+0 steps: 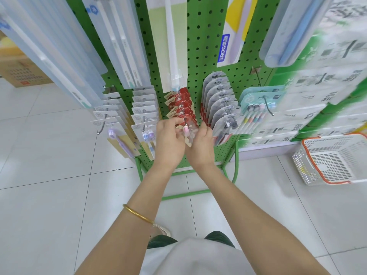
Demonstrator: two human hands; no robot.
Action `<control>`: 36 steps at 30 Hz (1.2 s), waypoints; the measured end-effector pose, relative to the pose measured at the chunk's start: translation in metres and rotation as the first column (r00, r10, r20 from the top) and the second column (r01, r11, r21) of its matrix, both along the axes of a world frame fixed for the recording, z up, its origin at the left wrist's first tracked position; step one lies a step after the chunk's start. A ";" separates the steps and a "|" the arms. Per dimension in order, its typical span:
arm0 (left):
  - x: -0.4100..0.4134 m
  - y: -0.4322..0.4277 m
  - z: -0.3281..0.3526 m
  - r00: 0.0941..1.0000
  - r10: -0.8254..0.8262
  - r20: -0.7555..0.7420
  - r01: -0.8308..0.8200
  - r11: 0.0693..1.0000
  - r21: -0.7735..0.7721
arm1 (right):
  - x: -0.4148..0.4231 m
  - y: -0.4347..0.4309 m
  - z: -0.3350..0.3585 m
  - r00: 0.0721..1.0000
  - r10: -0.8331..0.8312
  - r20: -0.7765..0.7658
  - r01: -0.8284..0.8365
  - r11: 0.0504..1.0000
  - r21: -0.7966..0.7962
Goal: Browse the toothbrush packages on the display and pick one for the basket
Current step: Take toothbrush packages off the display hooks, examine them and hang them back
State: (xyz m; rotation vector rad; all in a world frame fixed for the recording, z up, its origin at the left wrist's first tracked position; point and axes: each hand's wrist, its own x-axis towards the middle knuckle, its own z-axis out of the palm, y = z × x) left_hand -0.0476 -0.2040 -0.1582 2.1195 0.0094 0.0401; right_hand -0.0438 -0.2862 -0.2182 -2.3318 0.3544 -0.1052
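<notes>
Left hand (169, 136), right hand (201, 144) — toothbrush package (187, 132)

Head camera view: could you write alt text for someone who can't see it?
The left hand and right hand hold the front toothbrush package of a red row hanging on a green pegboard. A white, orange-rimmed basket sits on the floor to the right.

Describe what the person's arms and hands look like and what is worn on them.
Both arms are bare, with no sleeves reaching them. A thin gold bangle circles the left forearm. The left hand and right hand are ungloved, and no watch shows on either.
</notes>
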 end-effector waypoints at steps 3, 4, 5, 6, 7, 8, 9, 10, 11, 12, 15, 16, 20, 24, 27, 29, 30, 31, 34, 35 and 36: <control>0.000 0.000 -0.004 1.000 -0.005 0.024 0.004 1.000 0.019 | -0.008 -0.009 0.017 0.974 0.005 0.227 -0.003 1.000 -0.011; 0.000 0.000 -0.005 0.999 -0.007 0.038 0.006 0.999 0.032 | -0.006 -0.012 0.026 0.950 -0.004 0.313 -0.002 1.000 0.019; 0.000 0.000 -0.007 0.998 -0.010 0.058 0.006 0.998 0.055 | -0.001 -0.014 0.036 0.926 -0.016 0.377 -0.004 0.999 0.051; 0.000 0.000 -0.008 0.997 -0.014 0.082 0.007 0.996 0.085 | 0.008 -0.015 0.047 0.913 -0.026 0.408 -0.004 0.997 0.073; 0.001 0.000 -0.009 0.994 -0.020 0.108 0.008 0.993 0.116 | 0.020 -0.017 0.056 0.913 -0.029 0.406 -0.003 0.997 0.078; 0.001 0.000 -0.010 0.991 -0.029 0.128 0.010 0.989 0.144 | 0.034 -0.019 0.064 0.924 -0.018 0.382 -0.006 0.998 0.061; 0.001 0.000 -0.010 0.989 -0.041 0.141 0.016 0.985 0.170 | 0.050 -0.021 0.069 0.939 0.007 0.345 -0.020 0.999 0.033; 0.001 0.000 -0.009 0.987 -0.055 0.148 0.026 0.981 0.191 | 0.065 -0.022 0.072 0.952 0.038 0.304 -0.041 0.999 0.003; 0.001 0.000 -0.009 0.985 -0.074 0.157 0.040 0.976 0.213 | 0.079 -0.023 0.073 0.962 0.063 0.267 -0.059 0.998 -0.024; 0.001 0.000 -0.009 0.981 -0.097 0.170 0.054 0.970 0.237 | 0.092 -0.024 0.072 0.969 0.082 0.235 -0.073 0.996 -0.046; 0.000 0.002 -0.009 0.973 -0.143 0.183 0.085 0.952 0.295 | 0.118 -0.023 0.068 0.983 0.121 0.135 -0.107 0.989 -0.104; 0.000 0.003 -0.009 0.973 -0.152 0.175 0.093 0.948 0.306 | 0.123 -0.023 0.067 0.986 0.126 0.111 -0.113 0.987 -0.113; 0.000 0.007 -0.008 0.971 -0.183 0.157 0.128 0.942 0.309 | 0.137 -0.022 0.064 0.988 0.139 0.070 -0.128 0.982 -0.142; 0.001 0.008 -0.006 0.969 -0.199 0.144 0.151 0.946 0.288 | 0.142 -0.021 0.063 0.989 0.134 0.069 -0.120 0.978 -0.169; 0.001 0.007 -0.004 0.967 -0.208 0.150 0.160 0.947 0.280 | 0.140 -0.022 0.061 0.987 0.121 0.104 -0.110 0.988 -0.107; 0.001 0.006 -0.003 0.965 -0.212 0.151 0.165 0.947 0.276 | 0.137 -0.025 0.060 0.985 0.098 0.139 -0.091 0.994 -0.060; 0.002 0.005 -0.004 0.967 -0.208 0.149 0.161 0.947 0.276 | 0.135 -0.026 0.060 0.984 0.090 0.151 -0.082 0.995 -0.057; 0.002 0.004 -0.004 0.968 -0.202 0.151 0.155 0.948 0.279 | 0.133 -0.027 0.059 0.984 0.081 0.156 -0.072 0.995 -0.065; 0.001 0.000 -0.006 0.967 -0.188 0.173 0.130 0.945 0.300 | 0.127 -0.032 0.059 0.984 0.052 0.170 -0.042 0.997 -0.064; 0.001 -0.002 -0.006 0.966 -0.185 0.181 0.123 0.944 0.307 | 0.124 -0.033 0.059 0.984 0.042 0.174 -0.032 0.998 -0.062; 0.000 -0.002 -0.006 0.965 -0.181 0.187 0.116 0.943 0.312 | 0.121 -0.035 0.057 0.983 0.031 0.182 -0.019 0.998 -0.066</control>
